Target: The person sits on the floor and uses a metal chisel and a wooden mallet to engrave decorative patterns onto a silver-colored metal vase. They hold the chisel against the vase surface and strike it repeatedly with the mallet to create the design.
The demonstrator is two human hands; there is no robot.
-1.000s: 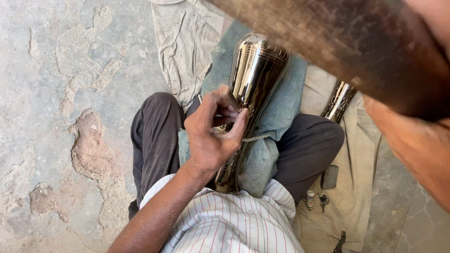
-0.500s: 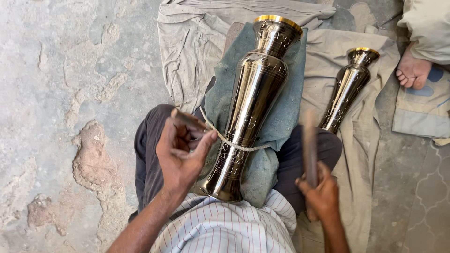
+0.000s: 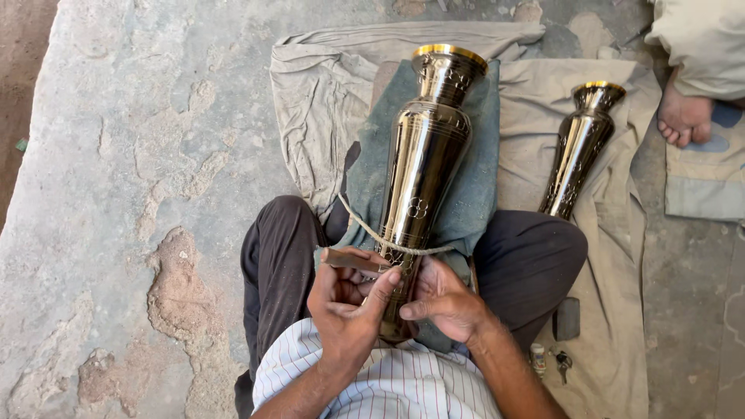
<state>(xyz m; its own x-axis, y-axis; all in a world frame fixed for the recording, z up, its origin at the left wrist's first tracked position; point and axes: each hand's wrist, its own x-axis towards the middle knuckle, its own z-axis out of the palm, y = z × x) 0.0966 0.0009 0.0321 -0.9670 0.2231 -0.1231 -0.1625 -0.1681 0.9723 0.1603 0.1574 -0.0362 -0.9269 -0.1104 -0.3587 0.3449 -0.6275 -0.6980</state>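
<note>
Cracked stone floor with cloths: 1 polished brass vase point(image 3: 423, 167), likely heavy and slippery, across lap, mouth at 12 o'clock; left hand point(image 3: 349, 306) pinches small tool point(image 3: 353, 261), right hand point(image 3: 446, 299) steadies the base.

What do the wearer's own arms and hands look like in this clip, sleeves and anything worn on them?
Both forearms are bare; no sleeve reaches them in view. The left hand and right hand are ungloved, and no ring, watch or bracelet is visible. The person wears a white shirt with thin dark and reddish stripes, and dark trousers.
</note>
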